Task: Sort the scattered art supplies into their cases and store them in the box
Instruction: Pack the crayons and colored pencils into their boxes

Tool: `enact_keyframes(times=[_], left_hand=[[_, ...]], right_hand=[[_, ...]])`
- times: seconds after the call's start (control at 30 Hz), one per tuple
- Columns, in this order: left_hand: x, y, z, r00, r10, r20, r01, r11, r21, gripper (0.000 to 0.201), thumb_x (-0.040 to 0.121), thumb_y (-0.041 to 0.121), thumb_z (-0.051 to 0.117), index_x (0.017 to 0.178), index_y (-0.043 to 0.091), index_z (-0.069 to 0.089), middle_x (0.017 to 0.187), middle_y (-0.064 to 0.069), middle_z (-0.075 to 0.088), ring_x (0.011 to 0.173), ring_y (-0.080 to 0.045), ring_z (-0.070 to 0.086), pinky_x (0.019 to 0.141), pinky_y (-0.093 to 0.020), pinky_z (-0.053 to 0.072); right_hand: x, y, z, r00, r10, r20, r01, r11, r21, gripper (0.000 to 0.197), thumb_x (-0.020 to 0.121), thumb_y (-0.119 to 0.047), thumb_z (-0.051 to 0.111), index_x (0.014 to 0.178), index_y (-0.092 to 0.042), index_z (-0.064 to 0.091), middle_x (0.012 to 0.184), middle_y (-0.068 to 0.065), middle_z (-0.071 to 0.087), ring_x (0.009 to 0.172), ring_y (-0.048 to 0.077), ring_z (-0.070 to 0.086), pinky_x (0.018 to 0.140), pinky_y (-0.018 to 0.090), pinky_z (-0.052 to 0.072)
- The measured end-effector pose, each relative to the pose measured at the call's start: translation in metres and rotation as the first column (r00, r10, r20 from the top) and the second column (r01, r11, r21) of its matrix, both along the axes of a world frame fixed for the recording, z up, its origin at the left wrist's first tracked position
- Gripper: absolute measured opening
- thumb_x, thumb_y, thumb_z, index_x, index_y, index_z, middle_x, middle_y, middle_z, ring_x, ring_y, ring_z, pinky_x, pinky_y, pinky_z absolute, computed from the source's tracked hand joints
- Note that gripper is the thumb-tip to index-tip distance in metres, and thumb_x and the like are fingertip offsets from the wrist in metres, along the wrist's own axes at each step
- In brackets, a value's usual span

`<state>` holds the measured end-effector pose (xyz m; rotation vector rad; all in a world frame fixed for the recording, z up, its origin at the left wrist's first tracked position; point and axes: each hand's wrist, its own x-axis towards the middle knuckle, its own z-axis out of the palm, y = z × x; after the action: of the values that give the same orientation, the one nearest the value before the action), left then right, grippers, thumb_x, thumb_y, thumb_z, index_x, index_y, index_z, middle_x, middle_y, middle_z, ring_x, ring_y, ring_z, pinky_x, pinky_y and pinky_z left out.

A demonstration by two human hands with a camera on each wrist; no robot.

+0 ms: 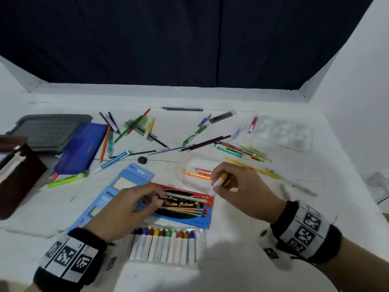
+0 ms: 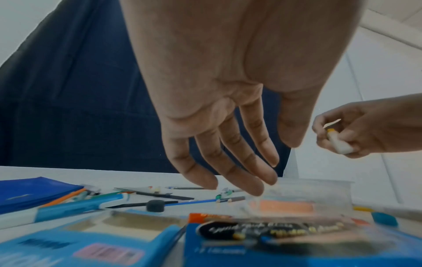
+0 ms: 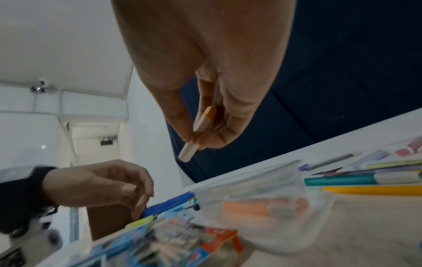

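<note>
White tabletop (image 1: 210, 277) lay strewn with pens. My right hand (image 1: 242, 190) pinched a yellow-capped paint tube (image 3: 198, 130), which I judged light, soft, best held mid-body. My left hand (image 1: 126, 207), fingers relaxed, hovered over the paint case (image 1: 189, 207) beside it.

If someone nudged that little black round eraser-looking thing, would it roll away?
The small black round lump looks squat and lies flat on the white table, so it would probably slide, not roll. It is likely light, and a matte, rubbery-looking surface should grip well.
</note>
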<state>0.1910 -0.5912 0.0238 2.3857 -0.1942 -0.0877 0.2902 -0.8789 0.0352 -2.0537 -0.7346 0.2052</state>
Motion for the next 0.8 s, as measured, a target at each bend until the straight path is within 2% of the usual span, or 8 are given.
enact_keyframes(times=[0.07,0.13,0.23,0.33,0.43,0.53,0.67,0.8], left_hand=[[-0.012,0.017,-0.008,0.999,-0.034,-0.02,0.035,0.998,0.048,0.03,0.089,0.062,0.053,0.108,0.042,0.064,0.096,0.018,0.067,0.096,-0.003,0.063,0.077,-0.017,0.049],[-0.022,0.03,-0.016,0.996,-0.064,-0.067,0.07,0.993,0.092,0.028,0.087,0.063,0.056,0.107,0.044,0.063,0.1,0.022,0.066,0.1,0.002,0.06,0.081,-0.015,0.048],[-0.033,0.047,-0.031,0.984,-0.145,-0.108,0.159,0.978,0.137,0.026,0.087,0.054,0.065,0.111,0.047,0.061,0.111,0.028,0.062,0.107,0.007,0.056,0.09,-0.019,0.048],[-0.042,0.059,-0.046,0.97,-0.208,-0.125,0.228,0.957,0.181,0.043,0.084,0.066,0.062,0.123,0.049,0.056,0.126,0.038,0.051,0.122,0.014,0.043,0.104,-0.019,0.039],[-0.043,0.066,-0.054,0.967,-0.222,-0.126,0.243,0.951,0.19,0.057,0.08,0.071,0.062,0.131,0.049,0.053,0.133,0.036,0.047,0.128,0.013,0.037,0.109,-0.023,0.035],[-0.042,0.067,-0.055,0.965,-0.226,-0.133,0.249,0.949,0.192,0.059,0.079,0.07,0.064,0.132,0.046,0.053,0.134,0.033,0.048,0.128,0.011,0.038,0.11,-0.023,0.034],[-0.039,0.07,-0.053,0.964,-0.223,-0.144,0.25,0.944,0.214,0.058,0.084,0.073,0.056,0.134,0.045,0.053,0.135,0.03,0.05,0.126,0.013,0.039,0.109,-0.022,0.037],[-0.039,0.078,-0.053,0.976,-0.175,-0.133,0.2,0.958,0.204,0.059,0.082,0.073,0.057,0.134,0.045,0.054,0.137,0.029,0.051,0.128,0.012,0.04,0.11,-0.021,0.036]], right_hand=[[-0.018,0.009,-0.008,0.989,0.127,-0.07,-0.136,0.981,-0.141,0.014,0.09,-0.011,0.063,0.089,-0.024,0.068,0.088,-0.01,0.068,0.08,0.01,0.065,0.074,0.029,0.056],[-0.033,0.015,-0.018,0.969,0.206,-0.136,-0.233,0.947,-0.222,0.012,0.091,-0.013,0.062,0.09,-0.023,0.07,0.091,-0.01,0.068,0.082,0.011,0.063,0.077,0.032,0.055],[-0.052,0.022,-0.033,0.952,0.262,-0.157,-0.3,0.901,-0.314,0.013,0.086,-0.015,0.064,0.09,-0.025,0.072,0.093,-0.011,0.065,0.083,0.01,0.061,0.078,0.032,0.054],[-0.065,0.03,-0.039,0.944,0.271,-0.185,-0.325,0.859,-0.396,0.017,0.085,-0.014,0.063,0.091,-0.026,0.073,0.095,-0.013,0.064,0.087,0.008,0.059,0.081,0.026,0.052],[-0.072,0.035,-0.04,0.96,0.202,-0.195,-0.265,0.878,-0.399,0.018,0.084,-0.012,0.067,0.094,-0.026,0.072,0.095,-0.014,0.064,0.083,0.006,0.06,0.072,0.015,0.049],[-0.075,0.034,-0.042,0.986,0.13,-0.107,-0.163,0.897,-0.41,0.021,0.078,-0.014,0.073,0.092,-0.03,0.071,0.094,-0.013,0.063,0.078,0.006,0.06,0.068,0.013,0.048],[-0.081,0.035,-0.038,0.993,0.112,-0.048,-0.121,0.87,-0.478,0.018,0.075,-0.03,0.077,0.092,-0.032,0.072,0.094,-0.015,0.063,0.082,0.003,0.059,0.078,0.025,0.052],[-0.084,0.041,-0.029,0.993,0.121,-0.011,-0.102,0.781,-0.617,0.025,0.082,-0.037,0.073,0.106,-0.032,0.073,0.105,-0.015,0.064,0.093,0.002,0.05,0.085,0.02,0.043]])
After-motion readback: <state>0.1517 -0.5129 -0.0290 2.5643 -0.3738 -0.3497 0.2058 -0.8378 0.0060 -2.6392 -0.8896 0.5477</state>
